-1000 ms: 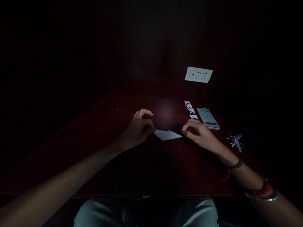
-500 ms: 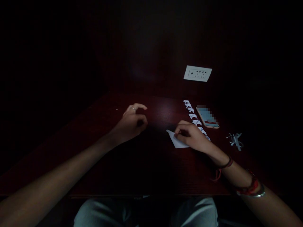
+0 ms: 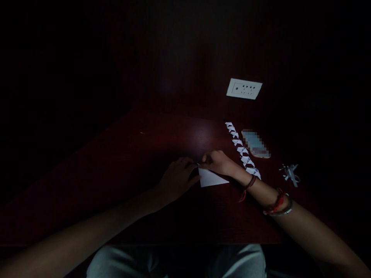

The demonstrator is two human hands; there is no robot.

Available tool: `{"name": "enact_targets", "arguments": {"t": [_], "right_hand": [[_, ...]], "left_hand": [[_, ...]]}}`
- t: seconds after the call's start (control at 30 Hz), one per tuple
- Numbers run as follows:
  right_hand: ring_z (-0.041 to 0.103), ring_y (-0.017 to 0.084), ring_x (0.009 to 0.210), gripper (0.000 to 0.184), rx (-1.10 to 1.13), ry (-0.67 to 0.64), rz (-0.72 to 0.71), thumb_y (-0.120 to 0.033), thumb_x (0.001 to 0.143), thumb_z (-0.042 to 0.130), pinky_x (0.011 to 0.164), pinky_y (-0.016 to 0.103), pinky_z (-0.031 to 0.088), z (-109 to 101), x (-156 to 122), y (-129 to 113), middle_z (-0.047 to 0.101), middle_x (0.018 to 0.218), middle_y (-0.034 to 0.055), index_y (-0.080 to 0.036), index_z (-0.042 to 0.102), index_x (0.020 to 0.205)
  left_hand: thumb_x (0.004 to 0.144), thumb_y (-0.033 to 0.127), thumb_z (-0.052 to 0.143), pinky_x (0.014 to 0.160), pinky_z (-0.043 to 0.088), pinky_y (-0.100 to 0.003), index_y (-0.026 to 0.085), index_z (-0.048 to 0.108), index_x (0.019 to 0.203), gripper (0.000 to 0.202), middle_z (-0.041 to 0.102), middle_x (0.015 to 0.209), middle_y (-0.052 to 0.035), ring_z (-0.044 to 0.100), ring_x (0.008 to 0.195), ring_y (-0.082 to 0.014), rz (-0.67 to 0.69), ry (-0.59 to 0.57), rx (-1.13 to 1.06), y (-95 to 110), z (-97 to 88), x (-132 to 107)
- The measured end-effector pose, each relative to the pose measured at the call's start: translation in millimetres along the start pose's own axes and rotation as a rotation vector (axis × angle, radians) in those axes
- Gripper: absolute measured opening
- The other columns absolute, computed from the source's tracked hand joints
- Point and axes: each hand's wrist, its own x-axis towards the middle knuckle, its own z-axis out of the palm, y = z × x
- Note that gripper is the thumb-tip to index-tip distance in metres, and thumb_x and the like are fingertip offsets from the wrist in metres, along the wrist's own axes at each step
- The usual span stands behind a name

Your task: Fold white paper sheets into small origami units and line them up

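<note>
A white sheet of paper [image 3: 213, 180], folded into a triangle, lies on the dark red table in front of me. The curled fingers of my right hand [image 3: 218, 161] are closed on its upper edge near the top left corner. My left hand [image 3: 179, 177] is at the paper's left side, its thumb on the left edge and its index finger at the top corner. Shadow hides the other left fingertips. Just right of my right hand runs a row of small folded white paper pieces [image 3: 237, 142], several of them.
Beyond the row lies a phone [image 3: 256, 144], its screen blurred out. A small tangle of pale strips [image 3: 290, 173] sits farther right. On the back wall is a white socket plate [image 3: 244, 88]. The table's front edge runs above my knees; the surroundings are very dark.
My left hand has come right and down to the paper from a spot apart from it. My right hand has shifted left, and the paper has moved slightly left and turned.
</note>
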Motion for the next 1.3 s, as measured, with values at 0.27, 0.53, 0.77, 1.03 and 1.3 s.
{"name": "enact_targets", "arguments": {"t": [0.27, 0.53, 0.77, 1.03, 1.3], "right_hand": [[0.048, 0.007, 0.049, 0.010, 0.061, -0.197, 0.049, -0.015, 0.065, 0.053, 0.048, 0.019, 0.035, -7.7, 26.4, 6.6, 0.056, 0.056, -0.0014, -0.014, 0.062, 0.067], [0.045, 0.005, 0.044, 0.014, 0.142, -0.292, 0.198, -0.014, 0.067, 0.047, 0.044, 0.018, 0.037, -11.1, 34.7, 4.4, 0.053, 0.052, -0.0002, -0.012, 0.056, 0.057], [0.044, 0.006, 0.043, 0.013, 0.125, -0.291, 0.247, -0.014, 0.065, 0.050, 0.042, 0.020, 0.034, -12.9, 39.4, -1.3, 0.051, 0.047, 0.0002, -0.012, 0.057, 0.054], [0.042, 0.006, 0.042, 0.012, 0.102, -0.239, 0.299, -0.016, 0.065, 0.049, 0.040, 0.021, 0.032, -8.6, 36.9, -6.8, 0.050, 0.049, 0.0004, -0.012, 0.056, 0.056], [0.047, 0.010, 0.044, 0.019, 0.041, -0.139, 0.391, -0.029, 0.064, 0.052, 0.042, 0.023, 0.032, -0.5, 33.8, -2.9, 0.050, 0.045, 0.0018, -0.013, 0.056, 0.054]], "left_hand": [[0.078, 0.040, 0.047, 0.084, 0.033, -0.041, 0.017, 0.047, 0.111, 0.040, 0.044, 0.111, -0.0087, 0.039, 0.101, -0.0249, -0.043, -0.018, -0.056, -1.4, 6.1, 6.5], [0.077, 0.038, 0.046, 0.085, 0.031, -0.042, 0.022, 0.045, 0.116, 0.042, 0.037, 0.121, -0.0089, 0.032, 0.109, -0.0272, 0.052, -0.060, -0.037, -6.9, 5.3, 12.2], [0.075, 0.040, 0.048, 0.084, 0.031, -0.043, 0.022, 0.045, 0.115, 0.044, 0.036, 0.122, -0.0083, 0.031, 0.109, -0.0293, 0.060, -0.063, -0.016, -6.3, 3.9, 16.2], [0.077, 0.041, 0.044, 0.082, 0.032, -0.042, 0.019, 0.045, 0.115, 0.044, 0.041, 0.118, -0.0091, 0.034, 0.107, -0.0291, 0.075, -0.070, 0.032, -3.2, 1.3, 15.7], [0.076, 0.035, 0.043, 0.079, 0.033, -0.040, 0.015, 0.046, 0.111, 0.041, 0.044, 0.113, -0.0109, 0.038, 0.104, -0.0274, 0.063, -0.046, 0.103, 6.3, 4.0, 17.8]]}}
